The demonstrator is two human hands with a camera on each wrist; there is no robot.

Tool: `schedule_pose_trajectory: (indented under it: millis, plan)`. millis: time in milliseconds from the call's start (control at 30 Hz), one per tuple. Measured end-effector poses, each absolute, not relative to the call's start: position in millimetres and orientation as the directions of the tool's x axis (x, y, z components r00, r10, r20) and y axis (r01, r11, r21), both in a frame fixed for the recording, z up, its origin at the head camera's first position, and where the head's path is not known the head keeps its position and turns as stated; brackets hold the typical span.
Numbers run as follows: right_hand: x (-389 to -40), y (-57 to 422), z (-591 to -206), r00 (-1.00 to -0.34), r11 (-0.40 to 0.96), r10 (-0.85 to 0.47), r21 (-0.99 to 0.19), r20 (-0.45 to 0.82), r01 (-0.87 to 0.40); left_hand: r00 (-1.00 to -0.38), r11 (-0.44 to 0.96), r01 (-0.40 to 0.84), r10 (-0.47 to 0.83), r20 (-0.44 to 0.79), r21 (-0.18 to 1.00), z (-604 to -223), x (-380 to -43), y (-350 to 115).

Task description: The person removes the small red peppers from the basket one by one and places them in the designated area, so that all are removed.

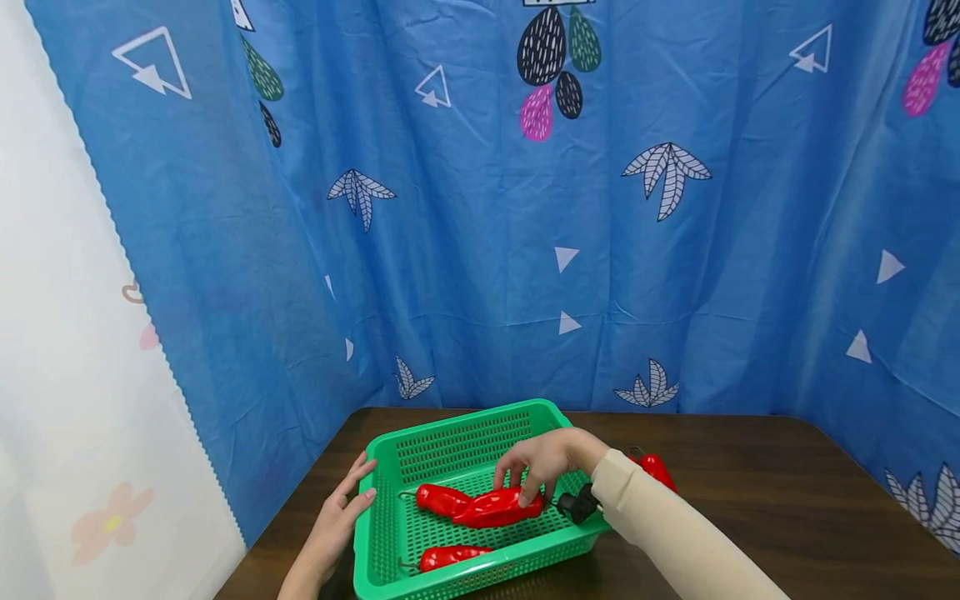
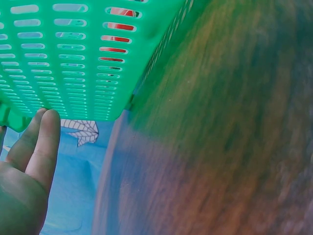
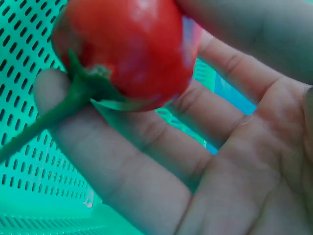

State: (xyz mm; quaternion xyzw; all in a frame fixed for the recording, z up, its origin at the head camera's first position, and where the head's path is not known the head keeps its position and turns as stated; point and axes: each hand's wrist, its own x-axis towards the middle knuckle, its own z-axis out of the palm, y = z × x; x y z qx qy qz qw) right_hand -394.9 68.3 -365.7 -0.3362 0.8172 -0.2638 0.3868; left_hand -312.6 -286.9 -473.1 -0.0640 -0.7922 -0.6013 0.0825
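A green plastic basket (image 1: 472, 419) with slotted walls holds a few long red peppers. My right hand (image 1: 543, 458) reaches inside and grips one red pepper (image 1: 495, 510) near its stem end, fingers and thumb around it. In the right wrist view the pepper (image 3: 132, 54) shows its green stem between the fingers. Against its far end lies a second red pepper (image 1: 441, 499); another pepper (image 1: 452, 556) is by the near wall, partly hidden by the rim. My left hand (image 1: 330, 529) touches the basket's left rim with fairly straight fingers (image 2: 45, 142).
The basket stands on a dark wooden table (image 1: 735, 483). More red pepper (image 1: 657, 472) shows right of the basket, partly behind my right sleeve (image 1: 667, 533). A blue patterned curtain (image 1: 480, 250) hangs behind, and a white cloth (image 1: 90, 333) is at left.
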Motion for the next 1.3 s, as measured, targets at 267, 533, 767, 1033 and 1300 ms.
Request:
schedule_pose_trajectory:
  millis: [267, 533, 767, 1033, 1300]
  plan:
    - [-393, 82, -362, -0.514, 0.574, -0.773, -0.754, -0.371, -0.319, -0.979, 0.260, 0.197, 0.009, 0.201, 0.945, -473, -312, -288]
    - [-386, 95, -356, -0.551, 0.491, -0.792, -0.812, -0.265, -0.316, -0.980, 0.268, 0.192, 0.005, 0.198, 0.944, -473, -312, -289]
    - [-381, 107, -357, -0.560, 0.400, -0.814, -0.846, -0.152, -0.351, -0.980, 0.258, 0.193, 0.008, 0.197, 0.947, -473, -314, -289]
    - [-379, 117, -365, -0.584, 0.321, -0.808, -0.886, -0.073, -0.333, -0.980, 0.254, 0.196, 0.014, 0.199, 0.947, -474, -314, -289]
    - [-377, 124, -368, -0.622, 0.242, -0.783, -0.911, 0.020, -0.334, -0.981, 0.252, 0.190, 0.009, 0.194, 0.949, -473, -314, -289]
